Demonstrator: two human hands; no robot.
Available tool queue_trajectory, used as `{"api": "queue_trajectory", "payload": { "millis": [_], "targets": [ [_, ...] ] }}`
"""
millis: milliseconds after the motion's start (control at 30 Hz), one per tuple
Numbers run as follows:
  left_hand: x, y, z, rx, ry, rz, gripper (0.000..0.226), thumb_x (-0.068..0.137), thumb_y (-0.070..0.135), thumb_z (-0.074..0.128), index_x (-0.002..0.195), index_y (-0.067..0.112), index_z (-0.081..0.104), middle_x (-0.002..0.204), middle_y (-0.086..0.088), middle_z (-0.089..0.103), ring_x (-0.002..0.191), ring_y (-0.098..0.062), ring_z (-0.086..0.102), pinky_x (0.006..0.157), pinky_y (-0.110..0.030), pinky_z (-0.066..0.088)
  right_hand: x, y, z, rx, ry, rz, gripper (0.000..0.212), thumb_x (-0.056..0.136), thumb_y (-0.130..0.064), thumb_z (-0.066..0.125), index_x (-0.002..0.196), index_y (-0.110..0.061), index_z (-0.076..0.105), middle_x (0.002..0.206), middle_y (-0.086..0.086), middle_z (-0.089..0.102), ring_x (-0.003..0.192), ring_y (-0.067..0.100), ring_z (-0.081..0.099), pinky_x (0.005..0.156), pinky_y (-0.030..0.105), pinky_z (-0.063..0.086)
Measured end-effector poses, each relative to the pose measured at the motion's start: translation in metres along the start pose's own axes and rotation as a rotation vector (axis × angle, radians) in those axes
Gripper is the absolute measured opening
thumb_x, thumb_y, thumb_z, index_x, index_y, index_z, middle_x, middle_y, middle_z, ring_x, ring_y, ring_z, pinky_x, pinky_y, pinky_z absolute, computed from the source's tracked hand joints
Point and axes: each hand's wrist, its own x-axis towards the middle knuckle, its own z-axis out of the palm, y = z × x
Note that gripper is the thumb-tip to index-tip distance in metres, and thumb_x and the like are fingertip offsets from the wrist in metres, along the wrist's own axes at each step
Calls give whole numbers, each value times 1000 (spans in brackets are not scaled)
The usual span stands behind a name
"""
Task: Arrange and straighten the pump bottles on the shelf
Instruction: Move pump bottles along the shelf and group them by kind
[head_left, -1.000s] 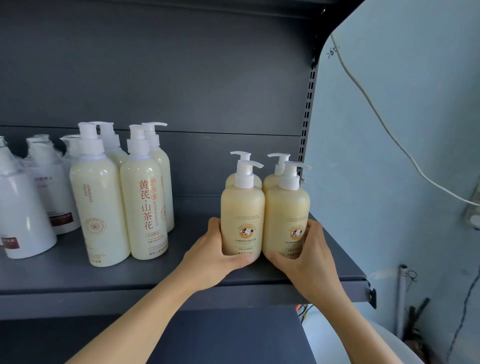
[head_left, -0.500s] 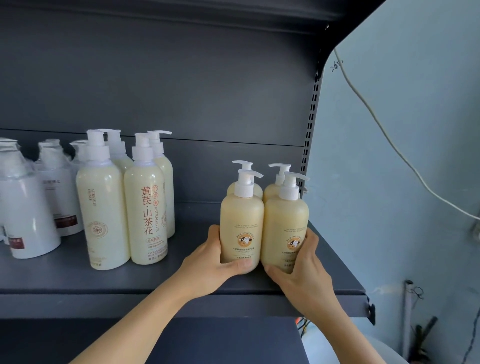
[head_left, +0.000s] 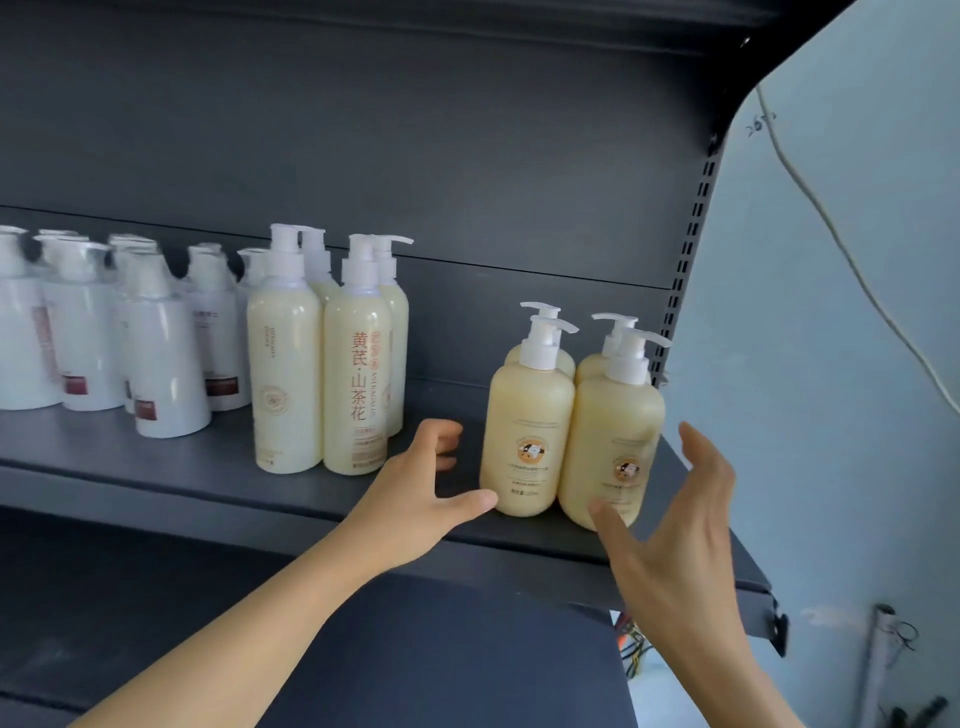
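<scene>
A: Three groups on the shelf (head_left: 218, 483), L to R: white pump bottles (head_left: 156, 353) w/ dark red labels far left, somewhat blurred; tall cream bottles (head_left: 322, 364) w/ orange Chinese lettering mid; squat cream cow-logo bottles (head_left: 566, 426) at the right end.

B: Hands?

A: Both released, gripping nothing. Left hand (head_left: 421, 499) sits in the gap btw the tall group and the cow-logo group, fingers spread, thumb tip touching or just about touching the base of the front-left cow-logo bottle (head_left: 524, 436). Can't tell which. Right hand (head_left: 680, 525) is open, palm facing left, just beside the front-right cow-logo bottle (head_left: 613, 447), clear of it.

B: So the cow-logo four lie where vs. the hands?

A: Straight btw them, 2x2 block near the front edge, all upright, long axis vertical, pump spouts pointing right. Block reads squared.

B: Next move, I'd guess?

A: Prob. the tall cream group, left of the left hand and near it. Left hand is clearly the nearer; right would have to cross the cow-logo block. Front-left tall bottle (head_left: 283, 374) shows its side text, not its front, so it likely needs a twist about its vertical axis.
</scene>
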Motion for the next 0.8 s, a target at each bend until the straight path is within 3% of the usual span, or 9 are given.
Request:
{"api": "queue_trajectory", "payload": {
  "millis": [133,267,400,467,567,667,800],
  "targets": [
    [-29,-14,-23,70,223,46,50,82,28,69,122,31,40,110,16,59,97,6,58,78,-10,40,-11,-29,9,13,79,-243,73,74,-10,75,134,-20,34,133,-12,30,124,7,37,93,9,28],
    [-38,-29,-59,123,416,51,39,81,17,69,107,27,42,87,9,59,79,-1,58,67,-14,44,-18,-65,35,93,-18,-337,58,79,-20,69,126,-28,37,124,-14,38,110,0,43,87,-3,28],
    [-31,-51,-92,108,566,19,39,79,17,71,106,24,43,91,9,53,83,-8,55,72,-27,48,-19,-90,73,72,-139,-342,58,82,-20,69,129,-26,36,122,-18,35,112,-7,38,88,-6,25],
    [-24,-63,-107,90,592,25,43,79,19,72,108,24,41,99,9,52,85,-6,53,72,-27,48,-16,-98,95,62,-209,-274,61,84,-23,67,134,-26,32,125,-19,32,113,-5,37,87,-7,25],
    [-11,-77,-125,30,500,30,59,77,21,74,120,25,32,116,9,45,96,-5,51,75,-20,42,-5,-107,124,51,-293,-117,67,85,-27,65,140,-25,25,135,-14,31,118,-3,35,85,-4,28],
    [3,-86,-136,-99,274,29,68,78,18,74,126,26,26,118,13,42,96,2,50,68,-9,40,9,-113,149,80,-352,33,75,84,-26,68,142,-24,22,140,-9,35,126,4,39,94,13,32],
    [14,-105,-141,-174,100,60,68,77,19,75,126,29,28,116,16,47,102,2,50,69,-8,42,12,-120,174,166,-411,150,72,81,-21,70,137,-26,25,121,-15,54,101,-4,55,73,5,44]
  ]
}}
